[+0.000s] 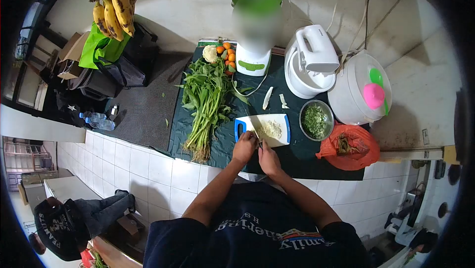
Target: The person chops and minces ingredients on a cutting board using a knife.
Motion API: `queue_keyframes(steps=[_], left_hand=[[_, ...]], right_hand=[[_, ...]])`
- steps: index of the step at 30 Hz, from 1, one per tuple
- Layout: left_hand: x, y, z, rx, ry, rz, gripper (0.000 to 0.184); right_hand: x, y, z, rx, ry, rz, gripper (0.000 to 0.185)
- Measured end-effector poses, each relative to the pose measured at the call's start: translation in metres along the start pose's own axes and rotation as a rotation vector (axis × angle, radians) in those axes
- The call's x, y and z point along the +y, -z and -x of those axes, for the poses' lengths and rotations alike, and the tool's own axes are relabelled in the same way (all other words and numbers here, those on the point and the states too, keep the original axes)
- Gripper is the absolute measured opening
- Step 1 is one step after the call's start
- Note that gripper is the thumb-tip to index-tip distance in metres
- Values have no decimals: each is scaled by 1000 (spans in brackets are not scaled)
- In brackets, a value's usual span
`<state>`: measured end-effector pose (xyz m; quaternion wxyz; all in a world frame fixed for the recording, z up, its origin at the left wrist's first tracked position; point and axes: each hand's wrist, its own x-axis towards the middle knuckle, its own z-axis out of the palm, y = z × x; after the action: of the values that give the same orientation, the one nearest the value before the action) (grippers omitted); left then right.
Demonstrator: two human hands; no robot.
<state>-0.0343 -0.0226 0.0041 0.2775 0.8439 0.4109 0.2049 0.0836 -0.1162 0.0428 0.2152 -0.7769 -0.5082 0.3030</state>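
A white cutting board [244, 119] with blue ends lies on the dark green table cover, a heap of finely chopped pale pieces [271, 129] on it. At the board's near left edge, my right hand [268, 159] is closed around the handle of a knife [256, 133], whose thin blade points away from me. My left hand [244, 148] is beside the blade at the board's handle end, its fingers curled in. Whatever its fingers hold is too small to make out. White peel-like strips [267, 98] rest beyond the board.
Leafy greens [205, 95], a cauliflower [210, 53] and tomatoes [231, 57] lie left. A blender [253, 57], stand mixer [311, 60] and white container [354, 90] stand behind. On the right are a metal bowl [316, 120] of chopped greens and a red plastic bag [363, 151]. Another person [64, 223] is lower left.
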Motion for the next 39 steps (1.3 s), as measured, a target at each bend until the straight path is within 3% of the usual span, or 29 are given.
queue_keyframes(steps=[6,9,16,25,39], left_hand=[[-5,-1,0,-41,64,14,15],[-6,-3,2,-35,115,87,15],[-2,0,2,20,47,50,17],[-1,-4,-14,20,124,202,14],[1,-7,-11,35,131,80,14]], right_hand=[[-4,2,-10,60,66,-36,47],[-7,7,2,-17,4,-35,46],[4,-8,0,50,33,-10,47],[5,6,-3,121,37,-25,44],[-1,2,-10,85,7,-19,42]])
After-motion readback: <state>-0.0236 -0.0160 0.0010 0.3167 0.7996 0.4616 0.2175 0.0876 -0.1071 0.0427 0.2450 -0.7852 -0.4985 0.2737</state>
